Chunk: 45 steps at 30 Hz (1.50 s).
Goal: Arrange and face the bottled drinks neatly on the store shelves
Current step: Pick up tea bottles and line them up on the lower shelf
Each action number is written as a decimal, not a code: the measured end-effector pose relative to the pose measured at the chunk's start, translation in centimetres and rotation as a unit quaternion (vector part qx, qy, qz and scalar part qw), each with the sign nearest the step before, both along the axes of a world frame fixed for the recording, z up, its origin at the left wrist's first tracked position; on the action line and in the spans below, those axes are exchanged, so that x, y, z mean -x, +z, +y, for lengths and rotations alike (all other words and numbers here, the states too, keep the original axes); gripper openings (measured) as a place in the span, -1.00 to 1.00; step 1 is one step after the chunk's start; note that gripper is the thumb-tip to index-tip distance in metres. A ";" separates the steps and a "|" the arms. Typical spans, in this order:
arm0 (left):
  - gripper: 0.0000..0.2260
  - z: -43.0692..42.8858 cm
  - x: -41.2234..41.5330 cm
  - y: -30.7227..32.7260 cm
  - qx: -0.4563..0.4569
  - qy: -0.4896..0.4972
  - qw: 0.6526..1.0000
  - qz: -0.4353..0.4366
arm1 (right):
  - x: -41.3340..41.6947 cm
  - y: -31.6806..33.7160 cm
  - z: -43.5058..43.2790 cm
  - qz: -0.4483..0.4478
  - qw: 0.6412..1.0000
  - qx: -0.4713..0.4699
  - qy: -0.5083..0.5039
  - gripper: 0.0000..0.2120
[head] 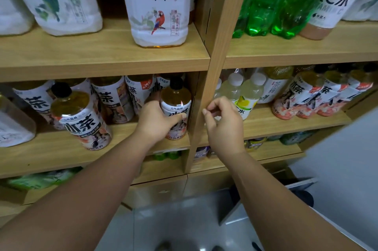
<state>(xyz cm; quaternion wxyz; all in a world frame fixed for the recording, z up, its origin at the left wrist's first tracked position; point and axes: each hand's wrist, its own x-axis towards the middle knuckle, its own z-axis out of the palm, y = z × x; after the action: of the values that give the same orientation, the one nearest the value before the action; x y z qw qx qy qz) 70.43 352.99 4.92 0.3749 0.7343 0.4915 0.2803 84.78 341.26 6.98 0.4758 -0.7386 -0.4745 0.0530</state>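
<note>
Wooden shelf (102, 54): just left of the post (216, 66), the left hand (157, 123) curls its fingers (180, 116) round a tea bottle (176, 97), probably heavy, stiff and slick, so best held mid-label. The right hand (223, 125), before the post, is loosely curled and empty.

Even, soft indoor light; wide-angle bowing and softness toward edges
</note>
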 end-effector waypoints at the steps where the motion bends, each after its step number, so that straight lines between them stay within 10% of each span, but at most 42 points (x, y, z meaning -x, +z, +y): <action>1: -0.47 -0.3 0.1 -0.1 -0.005 0.009 1.000 0.019 | -0.1 0.0 -0.1 0.001 1.000 -0.001 0.000 -0.87; 6: -0.41 -5.1 0.8 0.8 -0.207 0.083 0.975 0.002 | -1.8 0.3 -1.4 0.011 1.000 -0.003 0.010 -0.90; 12: -0.58 -10.0 -4.7 2.2 -0.376 -0.127 0.918 -0.006 | -10.1 -0.4 -4.8 0.011 1.000 -0.001 -0.029 -0.88; 32: -0.35 -12.3 -35.3 3.4 -0.214 -0.157 0.943 0.201 | -37.0 0.0 -10.7 -0.033 0.996 0.088 -0.004 -0.55; 36: -0.50 -10.5 -37.9 2.9 -0.141 -0.151 0.967 0.152 | -37.6 -0.9 -9.0 -0.047 0.995 0.088 0.017 -0.51; 45: -0.04 -8.1 -39.4 0.4 0.030 -0.192 0.980 0.043 | -37.5 -2.6 -8.1 -0.059 0.995 0.075 -0.006 -0.61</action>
<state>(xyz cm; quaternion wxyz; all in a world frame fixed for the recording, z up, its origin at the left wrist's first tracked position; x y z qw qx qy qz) 109.83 344.88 5.32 0.4220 0.8147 0.3655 0.1566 122.26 333.14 4.34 0.3909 -0.7769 -0.4919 0.0416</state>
